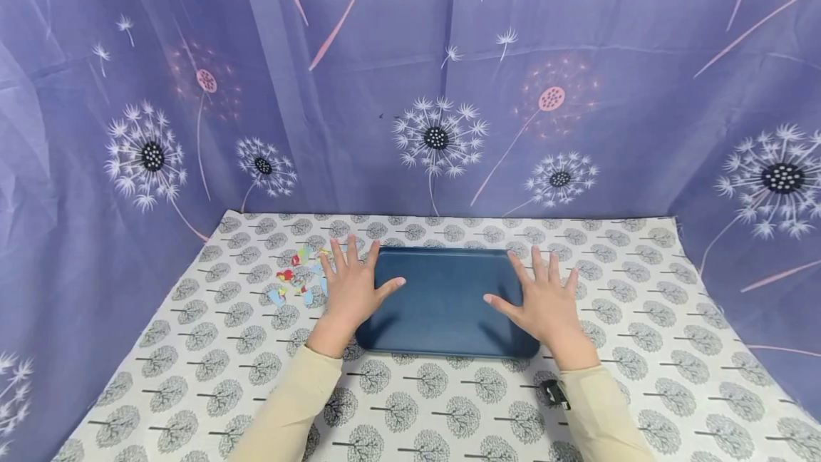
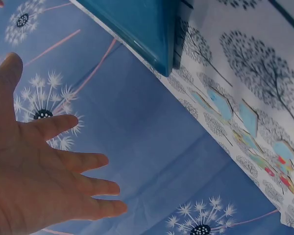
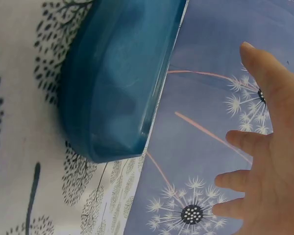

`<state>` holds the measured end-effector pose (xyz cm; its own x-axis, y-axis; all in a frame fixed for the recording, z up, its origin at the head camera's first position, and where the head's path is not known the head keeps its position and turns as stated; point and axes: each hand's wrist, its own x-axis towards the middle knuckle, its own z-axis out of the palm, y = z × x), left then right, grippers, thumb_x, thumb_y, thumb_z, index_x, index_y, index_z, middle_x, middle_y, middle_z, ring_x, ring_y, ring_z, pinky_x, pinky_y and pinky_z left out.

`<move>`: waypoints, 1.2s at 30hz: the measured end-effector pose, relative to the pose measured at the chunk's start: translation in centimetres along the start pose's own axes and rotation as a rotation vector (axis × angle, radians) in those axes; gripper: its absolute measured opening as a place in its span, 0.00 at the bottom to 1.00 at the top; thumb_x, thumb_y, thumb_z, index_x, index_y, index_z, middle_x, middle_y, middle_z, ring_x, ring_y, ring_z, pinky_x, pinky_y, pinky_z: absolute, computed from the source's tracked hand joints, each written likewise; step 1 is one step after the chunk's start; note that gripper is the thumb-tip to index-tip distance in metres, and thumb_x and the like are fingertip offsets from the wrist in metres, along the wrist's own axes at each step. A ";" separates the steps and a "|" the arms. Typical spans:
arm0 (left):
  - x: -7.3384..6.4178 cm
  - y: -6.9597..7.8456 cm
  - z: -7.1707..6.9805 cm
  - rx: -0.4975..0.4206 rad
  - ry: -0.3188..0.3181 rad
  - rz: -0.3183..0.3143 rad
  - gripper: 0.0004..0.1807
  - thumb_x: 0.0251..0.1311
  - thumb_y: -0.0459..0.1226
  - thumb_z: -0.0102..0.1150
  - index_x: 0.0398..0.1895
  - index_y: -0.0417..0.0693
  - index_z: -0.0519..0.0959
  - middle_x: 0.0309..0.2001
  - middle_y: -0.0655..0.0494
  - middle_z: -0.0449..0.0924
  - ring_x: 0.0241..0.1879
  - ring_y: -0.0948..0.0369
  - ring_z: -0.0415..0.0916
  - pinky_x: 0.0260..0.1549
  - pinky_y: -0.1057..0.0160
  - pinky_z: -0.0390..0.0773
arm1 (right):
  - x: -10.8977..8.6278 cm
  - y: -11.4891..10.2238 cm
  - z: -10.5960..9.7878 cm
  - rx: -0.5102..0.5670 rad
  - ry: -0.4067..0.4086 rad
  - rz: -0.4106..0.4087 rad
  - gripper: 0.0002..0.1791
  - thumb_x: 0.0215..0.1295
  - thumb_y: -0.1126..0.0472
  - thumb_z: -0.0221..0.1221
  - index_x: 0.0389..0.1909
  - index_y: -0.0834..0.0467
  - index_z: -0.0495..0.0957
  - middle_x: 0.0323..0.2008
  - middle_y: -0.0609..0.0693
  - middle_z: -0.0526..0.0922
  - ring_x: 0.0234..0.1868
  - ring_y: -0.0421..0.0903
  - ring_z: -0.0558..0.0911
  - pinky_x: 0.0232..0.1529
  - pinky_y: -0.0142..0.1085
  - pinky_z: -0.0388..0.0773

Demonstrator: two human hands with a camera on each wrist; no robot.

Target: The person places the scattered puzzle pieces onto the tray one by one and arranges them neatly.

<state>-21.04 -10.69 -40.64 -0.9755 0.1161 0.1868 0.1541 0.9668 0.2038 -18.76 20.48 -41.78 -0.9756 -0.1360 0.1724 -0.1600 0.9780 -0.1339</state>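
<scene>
A dark blue rectangular tray (image 1: 449, 298) with a low rim lies on the patterned cloth. Above its left edge my left hand (image 1: 353, 291) hovers with fingers spread and straight, holding nothing. My right hand (image 1: 545, 304) is held the same way over the right edge of the tray, its thumb pointing inward. Both wrist views show a gap between hand and tray; the left hand (image 2: 54, 166) and the right hand (image 3: 274, 142) appear with spread fingers. Left of the tray lie several small flat colourful pieces (image 1: 285, 276), partly behind the left hand.
A white cloth with grey tree prints (image 1: 462, 412) covers the table. Purple curtains with dandelion prints (image 1: 359, 113) hang behind it and at both sides. A black band (image 1: 553, 393) shows at the right wrist.
</scene>
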 end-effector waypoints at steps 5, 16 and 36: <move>0.1 -0.8 -0.9 -0.013 0.006 -0.009 0.49 0.58 0.66 0.52 0.75 0.50 0.55 0.73 0.31 0.40 0.70 0.31 0.28 0.68 0.30 0.34 | 0.1 0.4 -0.1 0.024 0.035 -0.005 0.52 0.57 0.25 0.50 0.76 0.51 0.50 0.72 0.68 0.49 0.70 0.74 0.46 0.66 0.73 0.30; 0.2 -3.9 -2.5 -0.049 0.043 -0.042 0.43 0.62 0.60 0.54 0.74 0.47 0.58 0.73 0.31 0.43 0.71 0.32 0.31 0.68 0.31 0.34 | 0.4 1.2 0.0 0.150 0.105 -0.046 0.48 0.62 0.32 0.53 0.74 0.58 0.54 0.71 0.68 0.53 0.69 0.73 0.51 0.67 0.71 0.41; 0.4 -10.3 -2.8 -0.202 0.110 -0.152 0.37 0.65 0.46 0.58 0.71 0.37 0.59 0.68 0.30 0.55 0.68 0.34 0.49 0.66 0.33 0.54 | 1.1 3.0 1.7 0.508 0.066 -0.059 0.41 0.70 0.48 0.55 0.73 0.65 0.51 0.70 0.71 0.55 0.68 0.70 0.56 0.68 0.66 0.53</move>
<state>-22.52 -21.20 -39.96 -0.9687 -0.0630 0.2402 0.0461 0.9050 0.4230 -20.53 23.05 -43.62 -0.9537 -0.1625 0.2530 -0.2835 0.7665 -0.5763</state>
